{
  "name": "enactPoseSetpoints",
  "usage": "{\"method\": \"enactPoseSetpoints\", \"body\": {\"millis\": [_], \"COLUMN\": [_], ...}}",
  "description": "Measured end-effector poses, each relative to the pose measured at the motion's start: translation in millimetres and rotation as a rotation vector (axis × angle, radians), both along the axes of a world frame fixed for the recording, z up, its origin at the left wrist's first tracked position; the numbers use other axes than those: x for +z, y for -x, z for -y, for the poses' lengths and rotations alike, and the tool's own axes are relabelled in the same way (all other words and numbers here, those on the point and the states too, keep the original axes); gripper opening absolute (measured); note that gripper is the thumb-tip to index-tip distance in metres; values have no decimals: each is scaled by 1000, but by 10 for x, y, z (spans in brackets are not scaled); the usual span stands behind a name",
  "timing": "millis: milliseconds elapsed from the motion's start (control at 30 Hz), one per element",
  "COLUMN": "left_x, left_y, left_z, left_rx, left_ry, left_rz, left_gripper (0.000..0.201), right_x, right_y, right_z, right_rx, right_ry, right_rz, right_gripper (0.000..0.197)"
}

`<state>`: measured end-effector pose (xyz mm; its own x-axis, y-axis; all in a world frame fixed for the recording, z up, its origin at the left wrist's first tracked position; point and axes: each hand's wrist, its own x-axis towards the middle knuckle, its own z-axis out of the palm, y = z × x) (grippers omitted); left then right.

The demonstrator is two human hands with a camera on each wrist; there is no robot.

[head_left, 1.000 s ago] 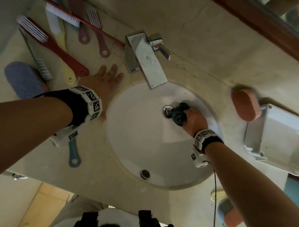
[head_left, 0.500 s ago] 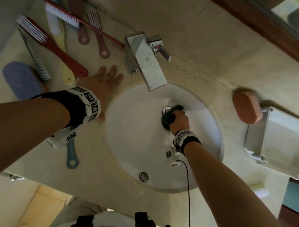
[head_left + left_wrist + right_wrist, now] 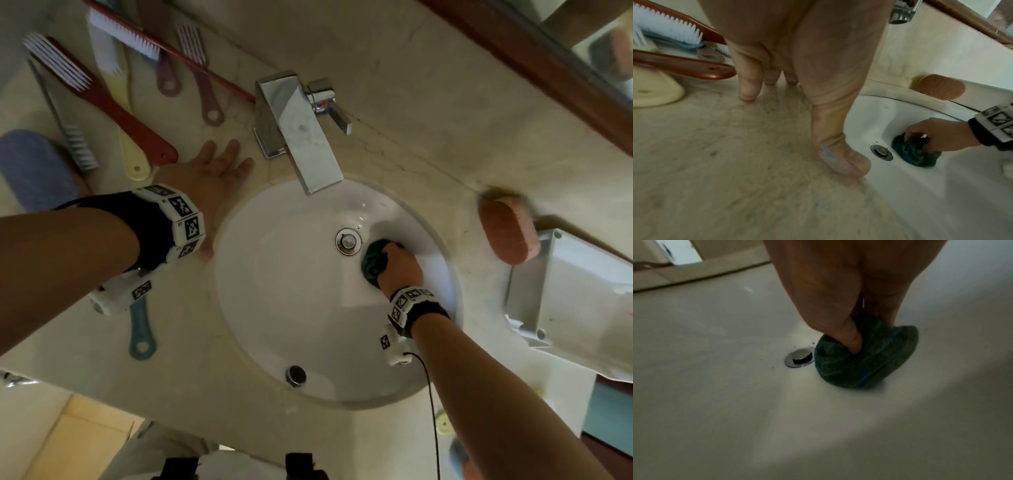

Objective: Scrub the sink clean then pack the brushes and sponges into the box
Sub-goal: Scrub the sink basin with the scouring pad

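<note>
In the white sink (image 3: 291,291), my right hand (image 3: 397,265) grips a dark green scrubbing sponge (image 3: 373,262) (image 3: 865,360) (image 3: 914,154) and presses it on the basin just right of the drain (image 3: 348,241) (image 3: 800,359). My left hand (image 3: 209,178) (image 3: 797,91) lies flat with straight fingers on the counter left of the sink, thumb at the rim. Several brushes lie at the back left: a red one (image 3: 113,106), a yellow one (image 3: 132,154). A white box (image 3: 582,301) stands at the right, an orange sponge (image 3: 507,233) beside it.
A chrome tap (image 3: 298,137) overhangs the sink's back edge. A blue sponge (image 3: 30,168) lies at the far left and a teal brush handle (image 3: 140,329) under my left wrist. A wooden mirror frame (image 3: 531,68) runs along the back. An overflow hole (image 3: 296,375) sits near the front.
My right hand has slid the green sponge from over the drain to its right side, uncovering the drain. The left hand has stayed on the counter.
</note>
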<state>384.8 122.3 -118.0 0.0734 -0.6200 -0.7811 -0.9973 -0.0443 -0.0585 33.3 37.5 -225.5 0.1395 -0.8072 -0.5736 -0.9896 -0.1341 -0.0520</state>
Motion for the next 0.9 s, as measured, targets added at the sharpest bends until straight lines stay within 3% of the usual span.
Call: {"method": "enactPoseSetpoints", "body": {"millis": [200, 333, 433, 567, 700, 833, 900], "left_x": [-38, -3, 16, 14, 3, 8, 1], "left_y": [1, 14, 24, 16, 10, 11, 9], "left_z": [-11, -8, 2, 11, 9, 0, -4], "left_rx": [-17, -11, -4, 11, 15, 2, -8], "left_ry": [20, 23, 8, -5, -6, 14, 16], "left_rz": [12, 13, 12, 4, -4, 1, 0], "left_gripper": [162, 161, 159, 160, 161, 161, 161], "right_x": [-107, 83, 211, 52, -147, -49, 23], "right_y": [-539, -571, -643, -884, -843, -661, -568], "right_z": [74, 225, 274, 269, 106, 3, -45], "right_rx": [-7, 28, 149, 234, 68, 10, -25], "right_ry": [-43, -112, 24, 72, -62, -106, -88], "right_rz": [207, 242, 293, 231, 102, -10, 19], "right_gripper": [39, 42, 44, 43, 33, 29, 35]}}
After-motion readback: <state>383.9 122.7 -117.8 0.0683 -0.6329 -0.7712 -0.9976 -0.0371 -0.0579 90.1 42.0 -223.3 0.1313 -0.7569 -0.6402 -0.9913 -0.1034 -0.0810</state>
